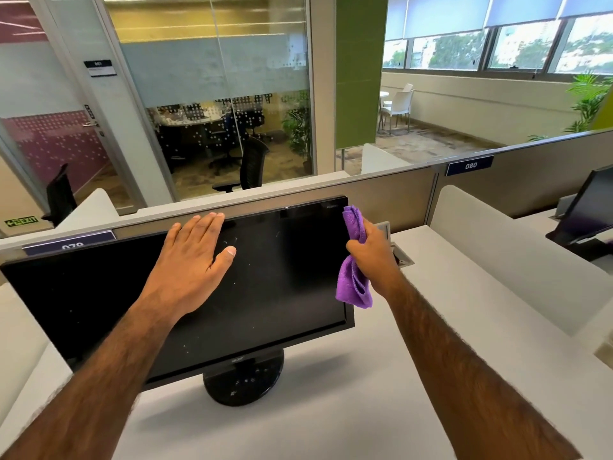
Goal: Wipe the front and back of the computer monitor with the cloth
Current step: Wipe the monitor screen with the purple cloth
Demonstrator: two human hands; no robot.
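Monitor (275, 293) sits on white desk (331, 419), black round base (243, 383), screen dark w/ dust specks + smudges, tilted back a bit. Standing just behind the person, looking over their arms.

L hand (195, 254): flat, fingers straight & together, palm toward upper-mid screen, fingertips at top bezel. Looks like it's touching the glass but can't confirm contact. Holds nothing.

R hand (371, 247): fist curled round purple cloth (353, 260), bunched up; cloth sticks out above and hangs below the fist. It's at the monitor's R edge, upper half; the lower fold overlaps the bezel. Can't tell if the cloth actually presses on the frame.

Around: grey partition (381, 190) right behind monitor, tags "079" (71, 245) and "080" (470, 166) on it. Cable hatch (403, 257) in desk just beside R hand. 2nd monitor (590, 207) at next desk, far R. Glass-walled mtg room (212, 127) w/ black chairs beyond partition, white chairs (396, 104) + plants by windows.
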